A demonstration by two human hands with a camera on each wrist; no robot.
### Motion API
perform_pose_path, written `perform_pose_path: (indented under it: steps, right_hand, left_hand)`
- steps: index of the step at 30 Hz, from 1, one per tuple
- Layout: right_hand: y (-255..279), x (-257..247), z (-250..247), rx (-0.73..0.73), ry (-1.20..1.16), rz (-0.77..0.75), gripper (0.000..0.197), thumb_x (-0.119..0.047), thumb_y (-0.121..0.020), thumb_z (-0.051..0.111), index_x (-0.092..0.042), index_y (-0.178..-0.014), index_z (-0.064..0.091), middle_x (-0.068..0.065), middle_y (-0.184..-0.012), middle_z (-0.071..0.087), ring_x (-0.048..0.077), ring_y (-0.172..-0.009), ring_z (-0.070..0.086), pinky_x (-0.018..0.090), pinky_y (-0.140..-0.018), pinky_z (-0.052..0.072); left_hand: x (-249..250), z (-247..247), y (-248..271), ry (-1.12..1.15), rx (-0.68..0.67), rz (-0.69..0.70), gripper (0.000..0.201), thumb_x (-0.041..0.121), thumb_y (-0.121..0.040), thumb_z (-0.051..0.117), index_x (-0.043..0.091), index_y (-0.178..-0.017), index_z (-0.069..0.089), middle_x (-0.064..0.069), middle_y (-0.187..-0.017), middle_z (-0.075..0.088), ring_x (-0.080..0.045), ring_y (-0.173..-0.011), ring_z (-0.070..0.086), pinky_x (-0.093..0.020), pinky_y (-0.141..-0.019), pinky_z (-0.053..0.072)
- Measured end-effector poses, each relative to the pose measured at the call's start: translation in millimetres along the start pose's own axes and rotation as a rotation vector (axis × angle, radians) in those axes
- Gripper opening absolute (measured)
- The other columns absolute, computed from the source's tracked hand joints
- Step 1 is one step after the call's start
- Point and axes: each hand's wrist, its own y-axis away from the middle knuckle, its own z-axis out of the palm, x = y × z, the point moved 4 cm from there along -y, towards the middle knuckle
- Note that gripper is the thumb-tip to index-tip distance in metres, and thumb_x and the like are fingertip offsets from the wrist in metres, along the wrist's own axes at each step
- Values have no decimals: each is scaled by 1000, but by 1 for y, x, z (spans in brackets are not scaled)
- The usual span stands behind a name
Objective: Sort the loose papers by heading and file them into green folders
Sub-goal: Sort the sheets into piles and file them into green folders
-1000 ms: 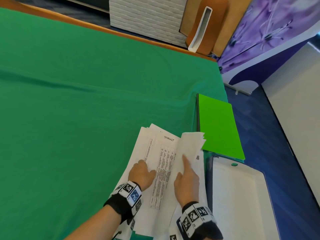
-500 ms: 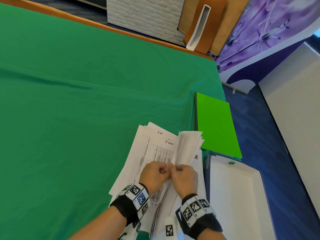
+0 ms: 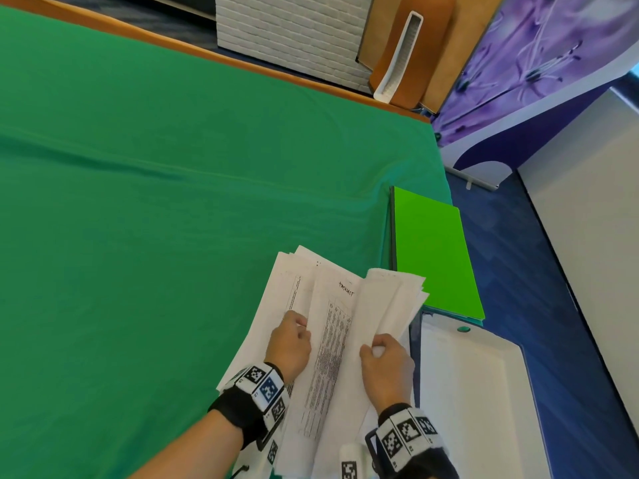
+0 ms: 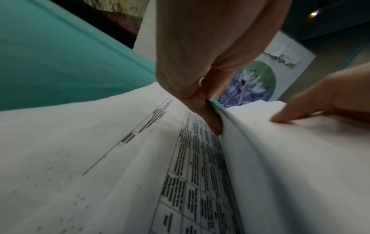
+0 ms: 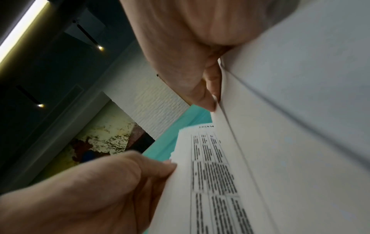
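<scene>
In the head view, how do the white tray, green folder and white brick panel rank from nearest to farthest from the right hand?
From the right hand:
1. White tray, just to its right.
2. Green folder, ahead and to the right.
3. White brick panel, far beyond the table.

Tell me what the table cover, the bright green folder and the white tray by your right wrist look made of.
Table cover: woven cloth, matte, shown by its soft creases and a long fold line.
Green folder: likely card or thin plastic, smooth and flat with crisp edges; which one is unclear.
White tray: probably foam or moulded plastic, dull, with a thick rounded rim.
</scene>
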Motion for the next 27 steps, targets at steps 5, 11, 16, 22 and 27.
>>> perform_pose_path:
  steps: [5, 11, 16, 22, 27]
  right_hand:
    - [15, -5, -16, 53, 20, -116, 68, -2, -90, 53, -29, -146, 26, -1, -94, 54, 17, -75, 54, 27, -72, 42]
    - [8, -4, -4, -21, 188, -139, 28, -11, -96, 46, -15, -113, 68, 9, -108, 67, 20, -98, 61, 23, -90, 45]
    - [6, -10, 2, 4, 76, -68, 49, -63, -88, 50, -19, -68, 62, -4, -71, 65, 14, -72, 61, 33, -70, 51]
    - [1, 3, -3, 43, 129, -93, 18, -25, -90, 62, -9, -82, 64, 6, -79, 64, 27, -80, 63, 36, -73, 52]
    - [-3, 20, -13, 60, 86, -4, 21, -15, -93, 58, 2, -84, 62, 11, -75, 59, 31, -77, 59, 34, -71, 48]
  left_hand:
    - [-11, -8, -8, 164, 14, -107, 12, 8, -92, 64, 12, -102, 57, -5, -93, 62, -14, -78, 57, -27, -73, 51]
    - [-1, 12, 5, 461, -210, -181, 18, 14, -90, 70, -2, -97, 66, -14, -82, 64, -18, -67, 61, -26, -58, 52]
    - [3, 27, 16, 619, -351, -295, 17, 17, -97, 60, 2, -104, 65, -12, -90, 73, -20, -73, 69, -32, -67, 58]
    - [6, 25, 17, 597, -336, -285, 18, 15, -100, 53, 2, -105, 64, -11, -88, 75, -18, -69, 70, -28, -59, 54]
    - [3, 7, 7, 529, -155, -231, 13, 13, -97, 59, 3, -94, 65, -11, -85, 73, -18, -66, 67, -26, -57, 52]
